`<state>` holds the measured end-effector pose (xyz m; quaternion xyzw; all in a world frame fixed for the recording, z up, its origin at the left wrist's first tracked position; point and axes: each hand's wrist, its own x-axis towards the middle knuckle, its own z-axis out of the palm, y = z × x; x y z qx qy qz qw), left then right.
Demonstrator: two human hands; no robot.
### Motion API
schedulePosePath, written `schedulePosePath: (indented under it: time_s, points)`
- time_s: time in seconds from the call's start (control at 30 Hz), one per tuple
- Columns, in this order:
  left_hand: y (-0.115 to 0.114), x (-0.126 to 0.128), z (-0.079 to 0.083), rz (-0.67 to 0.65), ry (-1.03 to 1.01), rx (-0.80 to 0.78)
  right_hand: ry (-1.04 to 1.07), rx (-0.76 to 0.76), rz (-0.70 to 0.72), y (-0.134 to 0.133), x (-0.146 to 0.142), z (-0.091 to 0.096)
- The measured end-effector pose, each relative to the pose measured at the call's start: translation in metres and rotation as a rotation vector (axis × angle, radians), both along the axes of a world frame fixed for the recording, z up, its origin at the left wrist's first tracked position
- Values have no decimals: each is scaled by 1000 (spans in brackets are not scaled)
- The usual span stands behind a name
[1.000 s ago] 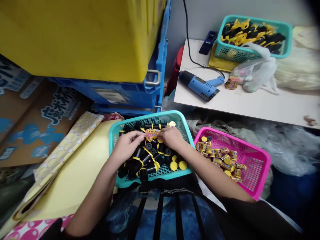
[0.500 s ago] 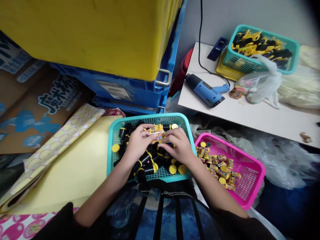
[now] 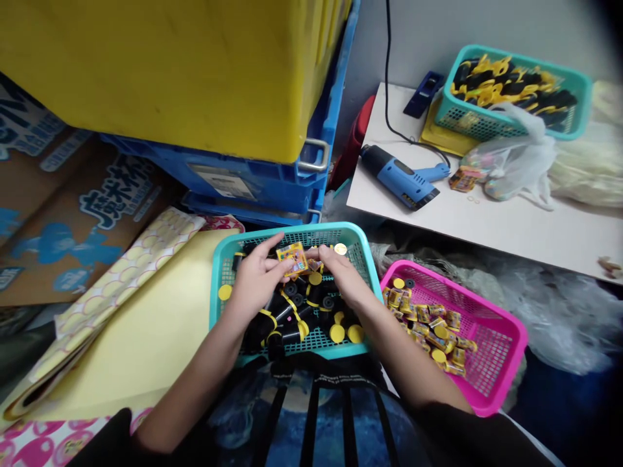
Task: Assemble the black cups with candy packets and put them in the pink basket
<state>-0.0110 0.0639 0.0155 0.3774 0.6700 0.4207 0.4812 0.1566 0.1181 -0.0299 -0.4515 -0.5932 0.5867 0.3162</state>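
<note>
My left hand (image 3: pixel 257 282) pinches a small yellow-and-orange printed label (image 3: pixel 293 258) between thumb and fingers, above the turquoise basket (image 3: pixel 292 228). My right hand (image 3: pixel 343 275) is just right of the label, fingers drawn together and fingertips close to its right edge. More printed material shows under those fingertips; whether they grip it I cannot tell. Below both hands, the basket holds many small black canisters (image 3: pixel 292 332) with yellow rims, plus round yellow caps (image 3: pixel 337 333). To the right, a pink basket (image 3: pixel 491 363) contains similar small canisters (image 3: pixel 440 331) covered in printed labels.
A blue heat gun (image 3: pixel 402 176) lies on the white table (image 3: pixel 487 224), its cord running up the wall. Behind it stand another turquoise basket (image 3: pixel 516 126) of black-and-yellow parts and a plastic bag (image 3: pixel 525 155). Stacked blue crates (image 3: pixel 272 188) and a yellow bin (image 3: pixel 195 78) rise ahead.
The label in my left hand has tilted and shifted slightly left, showing more of its face. My right hand's fingers have drawn closer together and its thumb has moved up from below.
</note>
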Motion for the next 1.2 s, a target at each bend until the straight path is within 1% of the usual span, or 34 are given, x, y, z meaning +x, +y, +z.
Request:
schedulePosePath:
  time_s: [0.03, 0.1, 0.23, 0.3, 0.33, 0.37, 0.4, 0.47, 0.5, 0.53, 0.57, 0.63, 0.67, 0.73, 0.8, 0.83, 0.87, 0.9, 0.93, 1.0, 1.03, 1.07, 1.13, 1.2]
  points:
    - [1, 3, 0, -6, -16, 9, 51, -25, 32, 0, -3, 6]
    - [4, 8, -2, 7, -72, 48, 58, -19, 30, 1, -8, 16]
    - [10, 13, -3, 44, -202, 102, -109, 119, -17, 5, -10, 24]
    - [10, 10, -3, 72, -198, 93, -195, 201, -26, 4, -5, 24]
    - [9, 7, -4, 97, -178, 88, -259, 254, -4, 2, -1, 23]
    - [8, 4, -5, 126, -153, 83, -334, 317, 60, -1, 3, 20]
    - [7, 2, -6, 150, -128, 76, -419, 389, 173, -6, 6, 17]
    - [5, -2, -9, 176, -87, 65, -619, 560, 468, -20, 9, 8]
    - [5, -3, -10, 181, -71, 64, -724, 648, 592, -28, 9, 3]
    - [5, -3, -11, 180, -56, 67, -830, 725, 673, -35, 8, -3]
    - [5, -3, -12, 178, -40, 74, -927, 786, 711, -42, 5, -8]
    - [5, -2, -13, 165, -15, 93, -1047, 868, 730, -51, -2, -17]
    - [5, -2, -13, 156, -3, 103, -1060, 895, 751, -52, -4, -20]
    - [3, -4, -14, 137, 20, 127, -1008, 931, 797, -47, -7, -21]
    - [-1, -7, -17, 117, 42, 151, -932, 951, 826, -36, -5, -17]
    - [-4, -10, -18, 108, 53, 162, -881, 936, 812, -30, -1, -13]
    - [-6, -12, -19, 97, 63, 171, -815, 893, 764, -24, 3, -8]
    - [-8, -15, -20, 86, 72, 178, -733, 815, 678, -18, 8, -2]
    - [-10, -16, -21, 75, 80, 184, -634, 701, 559, -13, 14, 4]
    - [-13, -18, -22, 56, 93, 196, -379, 411, 275, -7, 25, 17]
    - [-13, -18, -22, 44, 98, 203, -242, 272, 153, -6, 31, 22]
    - [-13, -17, -21, 27, 102, 211, -99, 149, 65, -5, 35, 27]
    - [-11, -15, -20, -17, 110, 234, 164, -40, -29, -6, 41, 35]
    - [-10, -11, -19, -59, 116, 274, 335, -143, -30, -8, 43, 39]
